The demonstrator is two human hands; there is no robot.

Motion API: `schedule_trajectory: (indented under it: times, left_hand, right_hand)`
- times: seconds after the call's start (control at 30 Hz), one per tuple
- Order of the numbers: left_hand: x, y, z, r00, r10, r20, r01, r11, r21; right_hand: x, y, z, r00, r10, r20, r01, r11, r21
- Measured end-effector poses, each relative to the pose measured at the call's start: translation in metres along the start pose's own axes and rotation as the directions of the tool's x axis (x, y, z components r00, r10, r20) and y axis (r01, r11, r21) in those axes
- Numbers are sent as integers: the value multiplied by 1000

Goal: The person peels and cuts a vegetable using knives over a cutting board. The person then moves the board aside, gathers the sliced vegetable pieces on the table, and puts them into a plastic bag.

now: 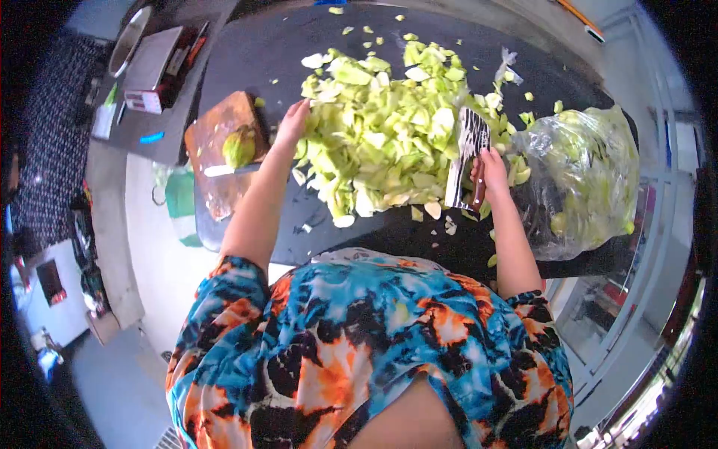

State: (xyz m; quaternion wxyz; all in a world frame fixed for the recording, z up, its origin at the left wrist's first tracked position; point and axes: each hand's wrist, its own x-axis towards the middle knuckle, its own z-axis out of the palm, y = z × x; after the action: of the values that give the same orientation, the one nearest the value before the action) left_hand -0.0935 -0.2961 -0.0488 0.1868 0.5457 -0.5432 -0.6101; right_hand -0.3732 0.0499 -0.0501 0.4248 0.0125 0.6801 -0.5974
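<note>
A broad heap of cut pale-green vegetable pieces (381,135) lies on the dark table (262,52). My left hand (294,123) rests against the heap's left edge, fingers stretched along the pieces. At the right edge, my right hand (490,170) is closed around the brown handle of a wide knife (469,146), whose blade has a black-and-white pattern and stands against the pieces. To the left of my left arm, a wooden cutting board (243,112) bears a round green vegetable piece (239,148).
A clear plastic bag (580,179) full of green vegetable sits at the table's right end. Loose scraps lie around the heap. On the left counter (168,131) are a scale (153,69), a round dish (129,41) and a blue item (152,138).
</note>
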Motion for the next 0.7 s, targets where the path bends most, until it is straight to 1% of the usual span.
schedule_trajectory:
  times: [0.03, 0.07, 0.13, 0.17, 0.2, 0.27, 0.3, 0.33, 0.37, 0.4, 0.47, 0.57, 0.6, 0.67, 0.7]
  left_hand:
    - [5, -7, 5, 1000, 28, 13, -29, 999, 35]
    - [14, -13, 12, 998, 58, 29, -59, 996, 69]
    - [32, -29, 34, 985, 85, 147, -118, 967, 227]
    - [19, -20, 51, 992, 91, 92, -124, 868, 482]
    - [5, -5, 69, 993, 110, 40, -106, 705, 702]
    - [-12, -2, 89, 986, 130, 101, -164, 764, 624]
    - [-35, 14, 95, 988, 110, 108, -152, 811, 565]
    - [-37, 15, 100, 993, 82, 87, -118, 793, 598]
    - [-38, 14, 102, 992, 107, 63, -124, 792, 597]
    - [-42, 14, 103, 991, 129, 42, -128, 791, 598]
    - [-52, 13, 104, 980, 197, 30, -179, 803, 568]
    - [-65, 16, 112, 943, 333, 0, -282, 797, 534]
    - [-70, 18, 116, 924, 382, -15, -318, 790, 525]
    - [-77, 24, 122, 911, 411, -35, -348, 813, 467]
    - [-79, 26, 124, 905, 422, -48, -357, 817, 453]
  right_hand:
    - [-1, -4, 15, 999, -50, -12, 49, 994, -96]
    - [-4, -6, 30, 997, -6, -74, 1, 998, -67]
    - [8, 5, 48, 996, -74, -45, 68, 989, -131]
    - [6, 5, 60, 995, -99, -32, 94, 985, -143]
    - [8, 6, 73, 997, -77, 4, 76, 991, -114]
    - [-8, -1, 101, 994, 3, 109, 7, 996, -86]
    - [-9, 8, 115, 996, 30, 83, -23, 995, -92]
    - [-10, 15, 128, 997, 55, 57, -49, 994, -95]
    - [-13, 21, 134, 997, 25, 70, -15, 989, -145]
    - [-15, 25, 140, 998, -6, 61, 12, 995, -97]
    - [-18, 26, 141, 999, -3, 36, 5, 998, -58]
    - [-22, 19, 142, 998, 1, 62, 1, 999, -40]
    - [-24, 17, 143, 997, -21, 80, 23, 1000, -16]
    - [-28, 10, 147, 990, -72, 121, 70, 997, 28]
    - [-32, 3, 149, 992, -71, 105, 67, 997, 43]
